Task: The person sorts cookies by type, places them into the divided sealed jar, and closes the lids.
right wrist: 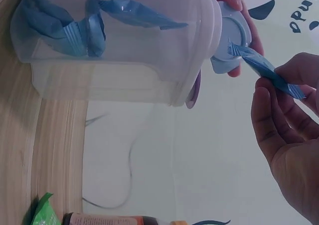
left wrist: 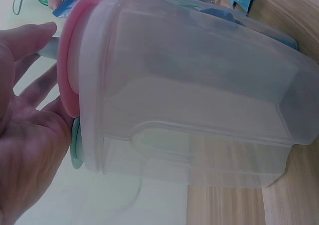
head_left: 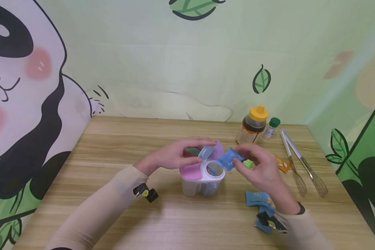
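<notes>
A translucent container [head_left: 190,187] with several coloured lids stands upright on the table. Its light blue lid [head_left: 207,151] is tilted up, leaving a round opening bare. My left hand [head_left: 178,152] reaches over the pink lid [head_left: 191,172] and holds the raised blue lid between thumb and fingers. A small blue packet [head_left: 228,159] is pinched in my right hand [head_left: 260,166], close beside that opening. In the right wrist view, the packet's crimped end overlaps the raised lid [right wrist: 234,33]. Other blue packets [right wrist: 50,25] lie inside the container. A green lid [left wrist: 76,144] shows in the left wrist view.
Several blue packets [head_left: 257,199] lie near my right forearm. Behind my right hand are a green packet [head_left: 248,163] and an orange packet [head_left: 282,164]. A yellow-topped bottle [head_left: 253,126], a green-capped small bottle [head_left: 271,128] and metal whisk-ended tongs [head_left: 303,159] are at the right.
</notes>
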A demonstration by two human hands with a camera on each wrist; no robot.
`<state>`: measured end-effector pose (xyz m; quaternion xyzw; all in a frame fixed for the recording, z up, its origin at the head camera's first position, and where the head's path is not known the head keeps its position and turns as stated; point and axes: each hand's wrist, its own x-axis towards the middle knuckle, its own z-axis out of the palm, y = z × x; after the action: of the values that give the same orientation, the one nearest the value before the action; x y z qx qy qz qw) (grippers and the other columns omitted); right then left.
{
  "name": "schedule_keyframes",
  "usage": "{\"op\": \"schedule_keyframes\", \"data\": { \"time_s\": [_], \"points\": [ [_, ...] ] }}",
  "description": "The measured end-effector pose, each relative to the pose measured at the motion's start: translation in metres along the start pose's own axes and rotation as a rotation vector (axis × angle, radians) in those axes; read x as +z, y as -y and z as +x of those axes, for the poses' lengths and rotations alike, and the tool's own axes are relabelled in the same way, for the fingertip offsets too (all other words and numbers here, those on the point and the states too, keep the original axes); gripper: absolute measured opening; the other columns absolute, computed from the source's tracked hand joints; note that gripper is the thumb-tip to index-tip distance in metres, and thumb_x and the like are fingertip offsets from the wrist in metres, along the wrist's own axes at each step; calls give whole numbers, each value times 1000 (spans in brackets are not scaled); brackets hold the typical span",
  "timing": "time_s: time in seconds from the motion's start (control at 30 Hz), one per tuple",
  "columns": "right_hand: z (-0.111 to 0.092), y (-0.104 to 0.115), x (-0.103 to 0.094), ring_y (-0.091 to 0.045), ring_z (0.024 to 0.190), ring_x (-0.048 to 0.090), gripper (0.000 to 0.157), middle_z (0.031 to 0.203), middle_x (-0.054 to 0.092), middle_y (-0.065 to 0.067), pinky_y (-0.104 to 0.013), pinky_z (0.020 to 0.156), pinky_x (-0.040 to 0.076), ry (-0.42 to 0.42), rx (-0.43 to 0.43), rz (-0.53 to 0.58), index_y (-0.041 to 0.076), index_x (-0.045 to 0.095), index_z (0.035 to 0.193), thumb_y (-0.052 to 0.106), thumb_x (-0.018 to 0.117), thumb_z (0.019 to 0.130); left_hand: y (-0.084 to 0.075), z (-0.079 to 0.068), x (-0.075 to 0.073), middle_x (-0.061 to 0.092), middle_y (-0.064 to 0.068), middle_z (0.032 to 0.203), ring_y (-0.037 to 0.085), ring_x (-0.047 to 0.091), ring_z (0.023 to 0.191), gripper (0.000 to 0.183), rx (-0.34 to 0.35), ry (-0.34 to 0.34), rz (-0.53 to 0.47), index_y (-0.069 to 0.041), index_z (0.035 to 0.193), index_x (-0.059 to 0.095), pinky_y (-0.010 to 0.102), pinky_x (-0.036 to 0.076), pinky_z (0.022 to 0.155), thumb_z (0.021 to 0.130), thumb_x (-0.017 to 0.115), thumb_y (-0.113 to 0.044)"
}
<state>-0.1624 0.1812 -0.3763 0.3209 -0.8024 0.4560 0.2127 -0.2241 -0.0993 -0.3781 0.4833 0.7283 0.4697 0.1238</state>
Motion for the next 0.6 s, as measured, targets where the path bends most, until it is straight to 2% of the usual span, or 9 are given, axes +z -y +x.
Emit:
{"op": "schedule_keyframes", "data": {
  "time_s": [0.23, 0.6],
  "points": [
    [1, 1, 8, -8, 78, 63, 32, 92, 69, -7, -17, 69, 57, 8, 4, 18, 2, 65, 104, -12, 72, 76, 0, 0, 0, 41, -1, 152, 18, 45, 135, 54, -7, 2, -12, -9, 145, 45, 31, 53, 94, 94, 63, -8],
    [1, -3, 18, -8, 79, 64, 28, 93, 69, -1, -16, 70, 56, 41, -40, -88, 9, 68, 102, -5, 72, 78, 0, 0, 0, 40, -1, 153, 18, 43, 136, 54, -29, 4, 12, -14, 145, 46, 30, 53, 94, 94, 62, -8]
  ]
}}
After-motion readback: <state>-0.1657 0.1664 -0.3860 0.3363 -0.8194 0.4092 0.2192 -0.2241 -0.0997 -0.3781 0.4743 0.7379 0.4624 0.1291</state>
